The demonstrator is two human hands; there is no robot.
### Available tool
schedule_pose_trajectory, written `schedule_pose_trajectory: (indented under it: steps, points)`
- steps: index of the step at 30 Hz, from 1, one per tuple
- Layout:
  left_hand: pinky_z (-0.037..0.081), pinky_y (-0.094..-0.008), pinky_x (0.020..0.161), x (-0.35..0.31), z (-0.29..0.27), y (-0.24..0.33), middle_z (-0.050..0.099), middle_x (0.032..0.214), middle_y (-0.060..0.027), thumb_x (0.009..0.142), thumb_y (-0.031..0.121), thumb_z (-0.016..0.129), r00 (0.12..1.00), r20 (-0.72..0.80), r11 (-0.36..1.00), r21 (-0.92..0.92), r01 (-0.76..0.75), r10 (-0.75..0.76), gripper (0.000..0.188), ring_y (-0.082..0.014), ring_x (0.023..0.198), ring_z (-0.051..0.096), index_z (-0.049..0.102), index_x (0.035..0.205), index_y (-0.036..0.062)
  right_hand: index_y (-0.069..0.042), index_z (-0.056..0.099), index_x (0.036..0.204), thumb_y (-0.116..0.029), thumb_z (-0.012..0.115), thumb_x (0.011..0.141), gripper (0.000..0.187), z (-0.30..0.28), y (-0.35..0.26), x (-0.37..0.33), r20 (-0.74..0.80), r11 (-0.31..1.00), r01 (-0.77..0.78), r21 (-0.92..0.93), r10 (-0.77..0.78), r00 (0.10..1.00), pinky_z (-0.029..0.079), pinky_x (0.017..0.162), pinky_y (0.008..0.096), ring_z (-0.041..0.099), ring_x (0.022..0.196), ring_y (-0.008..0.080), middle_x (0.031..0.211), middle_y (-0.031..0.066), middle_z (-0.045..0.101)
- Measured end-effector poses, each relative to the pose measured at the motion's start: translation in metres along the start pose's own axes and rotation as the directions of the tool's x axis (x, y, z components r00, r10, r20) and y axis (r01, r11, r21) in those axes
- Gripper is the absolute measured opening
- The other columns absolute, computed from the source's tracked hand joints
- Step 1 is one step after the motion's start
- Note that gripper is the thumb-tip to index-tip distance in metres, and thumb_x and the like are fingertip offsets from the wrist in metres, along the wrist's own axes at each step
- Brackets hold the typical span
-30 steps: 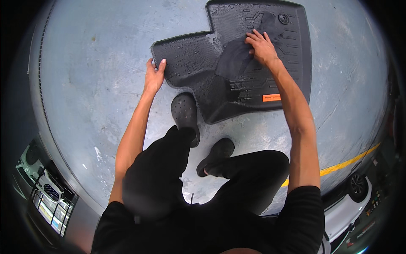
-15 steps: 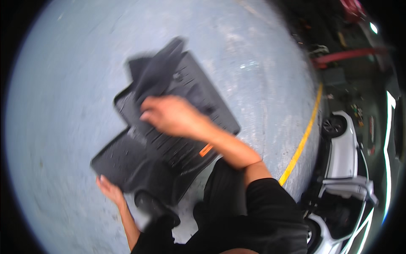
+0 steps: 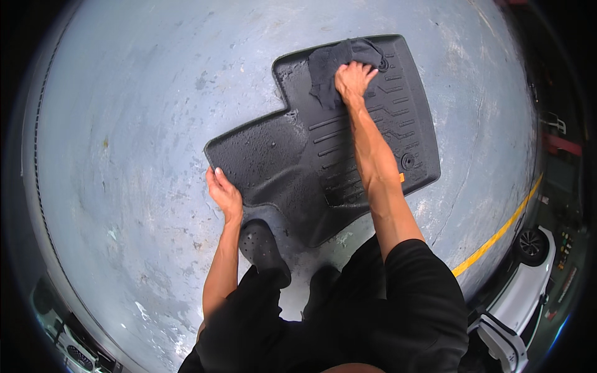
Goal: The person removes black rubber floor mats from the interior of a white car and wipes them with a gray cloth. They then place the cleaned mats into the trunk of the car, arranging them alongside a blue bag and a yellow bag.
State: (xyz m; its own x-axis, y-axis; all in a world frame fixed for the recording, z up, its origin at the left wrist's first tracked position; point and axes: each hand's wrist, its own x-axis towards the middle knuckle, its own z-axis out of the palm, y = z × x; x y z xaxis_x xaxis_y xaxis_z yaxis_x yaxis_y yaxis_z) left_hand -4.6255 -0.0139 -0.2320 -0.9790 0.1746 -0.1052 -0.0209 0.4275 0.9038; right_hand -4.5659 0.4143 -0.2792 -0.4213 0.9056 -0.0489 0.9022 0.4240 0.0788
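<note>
A black moulded car floor mat point(image 3: 283, 143) with raised ribs and water drops lies below me, its near-left corner lifted or held at the edge. My left hand point(image 3: 225, 194) grips that corner, thumb on the upper side and the other fingers partly hidden at the rim. Near the mat's far edge, my right hand point(image 3: 356, 81) presses a dark grey cloth point(image 3: 326, 68) onto the ribbed surface, fingers bent over it. Part of the cloth is bunched beyond the fingers.
Under the mat is a worn grey-blue floor point(image 3: 155, 124). A black clog point(image 3: 260, 244) on my foot is close to the mat's near edge. To the right runs a yellow line point(image 3: 497, 235), with a white car point(image 3: 525, 286) past it. Another car point(image 3: 78, 351) stands at lower left.
My right hand has carried the cloth from above the mat down flat onto its far part. The view has shifted, and the left hand still holds the mat's corner.
</note>
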Motion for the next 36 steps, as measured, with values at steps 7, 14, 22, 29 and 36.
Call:
schedule_pose_trajectory:
  steps: [7, 14, 22, 29, 36]
  points:
    - [0.047, -0.0349, 0.084, -0.003, -0.001, 0.021, 0.065, 0.1, -0.0182, 0.108, 0.02, 0.044, 0.996, -0.058, 0.996, -0.039, -0.077, 0.074, 0.034, -0.0218, 0.09, 0.058, 0.054, 0.123, -0.0086, -0.002, 0.046, 0.144, -0.03, 0.047, 0.097, 0.054, -0.015, -0.075, -0.195, -0.149, 0.715, 0.424, 0.556, -0.416, 0.897, 0.012, 0.121, 0.0588, 0.029, 0.145, 0.0419, 0.154, 0.014, 0.041]
    - [0.041, -0.0281, 0.073, -0.001, -0.004, 0.026, 0.051, 0.087, -0.0034, 0.109, 0.025, 0.045, 0.998, -0.02, 0.983, -0.173, -0.062, 0.06, 0.032, -0.0114, 0.082, 0.045, 0.054, 0.112, -0.0051, 0.005, 0.042, 0.144, -0.034, 0.045, 0.1, 0.059, -0.077, -0.109, -0.302, 0.174, 0.536, 0.305, 0.788, -0.667, 0.724, 0.013, 0.121, 0.0591, 0.013, 0.151, 0.0442, 0.16, 0.023, 0.028]
    - [0.035, -0.0272, 0.062, -0.009, 0.002, 0.061, 0.044, 0.079, 0.0008, 0.107, 0.025, 0.049, 0.985, 0.005, 0.976, -0.138, -0.169, 0.171, 0.029, -0.0084, 0.071, 0.038, 0.054, 0.103, -0.0027, -0.005, 0.046, 0.147, -0.064, 0.036, 0.099, 0.076, -0.043, -0.114, -0.241, 0.157, 0.733, 0.283, 0.619, -0.468, 0.87, 0.001, 0.118, 0.0664, -0.005, 0.153, 0.0442, 0.166, 0.0193, 0.015]
    - [0.042, -0.0292, 0.067, 0.008, -0.011, 0.021, 0.056, 0.083, -0.0055, 0.107, 0.022, 0.049, 0.989, -0.058, 0.983, -0.115, -0.144, 0.138, 0.028, -0.0117, 0.074, 0.048, 0.055, 0.106, -0.0055, -0.014, 0.029, 0.157, -0.022, 0.047, 0.098, 0.062, -0.07, -0.013, -0.264, 0.433, 0.617, 0.176, 0.767, -0.7, 0.567, 0.022, 0.123, 0.0373, 0.014, 0.153, 0.0356, 0.165, 0.0201, 0.018]
    - [0.042, -0.0297, 0.066, 0.01, 0.004, 0.013, 0.056, 0.079, -0.0062, 0.106, 0.022, 0.049, 0.969, -0.121, 0.974, -0.05, -0.222, 0.214, 0.031, -0.0125, 0.072, 0.048, 0.056, 0.105, -0.0073, 0.002, 0.065, 0.125, -0.019, 0.059, 0.088, 0.042, -0.132, 0.061, -0.284, 0.137, 0.583, 0.698, 0.415, -0.799, 0.585, 0.02, 0.123, 0.0514, 0.038, 0.144, 0.0299, 0.142, 0.0102, 0.058]
